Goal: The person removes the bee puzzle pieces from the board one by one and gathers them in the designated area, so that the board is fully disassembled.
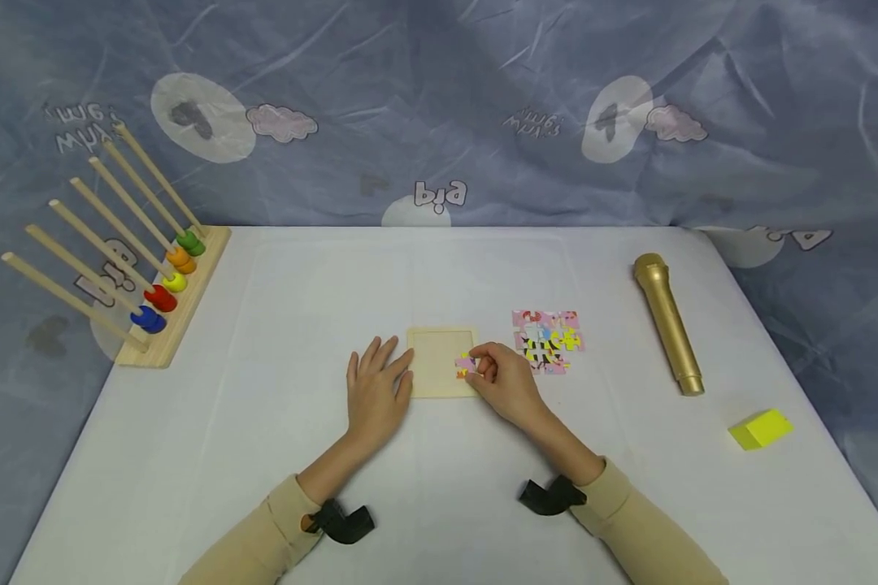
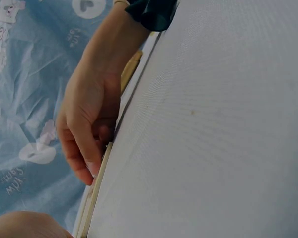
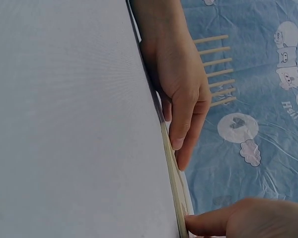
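A square light-wood puzzle tray (image 1: 432,370) lies flat on the white table. My left hand (image 1: 378,396) rests at its left edge, fingers spread and fairly straight, the index finger and thumb touching the rim. At the tray's right side my right hand (image 1: 510,383) pinches a small pink and yellow jigsaw piece (image 1: 463,365) between thumb and index finger; whether it is one piece or two is hard to tell. Right of that hand lies a block of several joined jigsaw pieces (image 1: 547,333), partly behind the hand. Both wrist views show the tray only edge-on.
A wooden stand (image 1: 197,260) with upright rods and coloured beads occupies the table's left edge. Toward the right lie a gold microphone (image 1: 669,325) and a yellow block (image 1: 761,429). A printed grey-blue cloth (image 1: 439,106) hangs beyond the far edge.
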### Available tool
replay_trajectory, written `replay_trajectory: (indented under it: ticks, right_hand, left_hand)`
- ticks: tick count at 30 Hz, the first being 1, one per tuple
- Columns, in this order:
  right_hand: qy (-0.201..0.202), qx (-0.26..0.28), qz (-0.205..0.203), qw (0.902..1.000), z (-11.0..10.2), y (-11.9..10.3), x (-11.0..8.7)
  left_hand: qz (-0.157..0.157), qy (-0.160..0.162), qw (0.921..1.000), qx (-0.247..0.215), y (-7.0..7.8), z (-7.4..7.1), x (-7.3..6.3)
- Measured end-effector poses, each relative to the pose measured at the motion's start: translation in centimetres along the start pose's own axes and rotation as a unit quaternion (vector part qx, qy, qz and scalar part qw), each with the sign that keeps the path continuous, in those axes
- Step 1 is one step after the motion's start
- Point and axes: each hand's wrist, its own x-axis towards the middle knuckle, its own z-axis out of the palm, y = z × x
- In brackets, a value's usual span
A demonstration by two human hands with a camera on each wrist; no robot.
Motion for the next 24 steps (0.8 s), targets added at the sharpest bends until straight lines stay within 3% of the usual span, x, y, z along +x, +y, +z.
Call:
replay_trajectory:
  ticks: [7,24]
  right_hand:
    - [-0.016,-0.031,-0.004,0.9994,-0.17,-0.23,0.09]
    - [0.007,0.015,-0.021,0.9996,0.24,0.36,0.13]
  left_hand:
    - [0.001,-0.002,1.0,0.0,0.0,0.04,0.09]
    - [-0.007,-0.005,1.0,0.003,-0.07,-0.05,0.01]
